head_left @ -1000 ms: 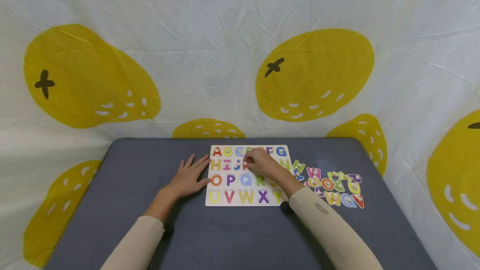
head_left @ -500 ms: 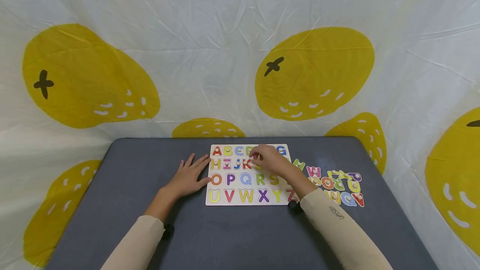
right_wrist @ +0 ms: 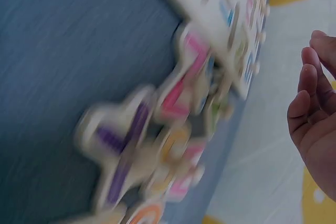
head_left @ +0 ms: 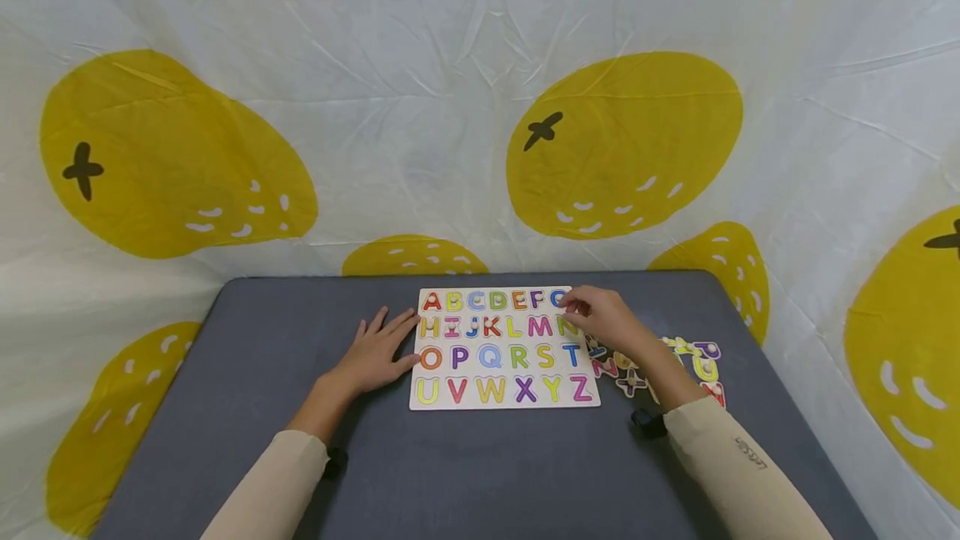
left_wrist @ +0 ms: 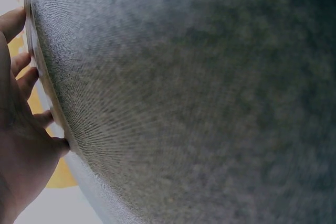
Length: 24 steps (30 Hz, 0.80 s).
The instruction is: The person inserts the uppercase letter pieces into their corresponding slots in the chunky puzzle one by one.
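Observation:
A white alphabet puzzle board (head_left: 467, 341) lies on the table, with knobbed letter pieces seen in its upper rows, including the red K (head_left: 491, 327). My left hand (head_left: 372, 359) lies flat at the board's left side, fingers spread; its fingertips touch the board's edge in the left wrist view. Above the board's upper right corner is my right hand (head_left: 606, 319), near the G and N. In the right wrist view its fingers (right_wrist: 299, 106) are loosely bent with nothing between them. Below that hand, loose pieces include a purple X (right_wrist: 123, 145) and a pink Z (right_wrist: 184, 80).
More loose letter pieces, such as a yellow U (head_left: 706, 368), lie right of the board, partly hidden by my right forearm. The grey table (head_left: 480, 473) ends at the back against a hanging white cloth (head_left: 412, 107) printed with yellow fruit.
My right hand has let go of the red K's knob and moved right across the board to its upper right corner. My left hand stays in place.

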Motion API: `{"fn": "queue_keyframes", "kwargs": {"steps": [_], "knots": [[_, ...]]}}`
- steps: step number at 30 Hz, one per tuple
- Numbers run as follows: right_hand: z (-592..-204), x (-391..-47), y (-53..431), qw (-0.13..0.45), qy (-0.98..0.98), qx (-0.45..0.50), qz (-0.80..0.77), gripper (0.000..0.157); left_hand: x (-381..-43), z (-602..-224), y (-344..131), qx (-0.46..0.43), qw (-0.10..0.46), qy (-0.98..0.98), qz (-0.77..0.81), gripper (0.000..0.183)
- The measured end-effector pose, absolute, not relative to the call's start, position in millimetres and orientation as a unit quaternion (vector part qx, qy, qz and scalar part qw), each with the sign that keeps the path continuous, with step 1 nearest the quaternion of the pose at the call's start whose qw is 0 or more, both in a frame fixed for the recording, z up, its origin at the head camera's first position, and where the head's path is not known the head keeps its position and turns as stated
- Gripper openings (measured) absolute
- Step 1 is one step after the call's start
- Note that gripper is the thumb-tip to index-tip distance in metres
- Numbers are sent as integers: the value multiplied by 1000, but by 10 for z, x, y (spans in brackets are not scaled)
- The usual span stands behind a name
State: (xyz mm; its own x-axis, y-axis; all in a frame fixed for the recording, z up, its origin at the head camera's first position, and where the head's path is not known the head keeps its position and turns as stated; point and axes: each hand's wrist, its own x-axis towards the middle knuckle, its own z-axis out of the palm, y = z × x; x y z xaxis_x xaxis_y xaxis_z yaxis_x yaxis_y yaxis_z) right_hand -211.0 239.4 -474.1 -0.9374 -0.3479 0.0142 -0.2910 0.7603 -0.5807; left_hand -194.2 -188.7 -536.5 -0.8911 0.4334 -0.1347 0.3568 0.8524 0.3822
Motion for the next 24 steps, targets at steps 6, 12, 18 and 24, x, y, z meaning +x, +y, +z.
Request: {"fn": "queue_keyframes", "kwargs": {"steps": [6, 12, 18, 24], "knots": [[-4711, -1998, 2828, 59, 940, -125, -313, 21, -1946, -5354, -1894, 204, 110, 956, 179, 77], [-4708, -1911, 3191, 46, 951, -103, -289, 22, -1941, -5367, -1921, 206, 105, 956, 182, 76], [-4778, -1791, 3474, 41, 957, -83, -274, 21, -1928, -5386, -1921, 207, 101, 957, 176, 76], [-4865, -1708, 3736, 52, 962, -55, -263, 21, -1928, -5360, -1890, 208, 105, 956, 180, 76]]}}
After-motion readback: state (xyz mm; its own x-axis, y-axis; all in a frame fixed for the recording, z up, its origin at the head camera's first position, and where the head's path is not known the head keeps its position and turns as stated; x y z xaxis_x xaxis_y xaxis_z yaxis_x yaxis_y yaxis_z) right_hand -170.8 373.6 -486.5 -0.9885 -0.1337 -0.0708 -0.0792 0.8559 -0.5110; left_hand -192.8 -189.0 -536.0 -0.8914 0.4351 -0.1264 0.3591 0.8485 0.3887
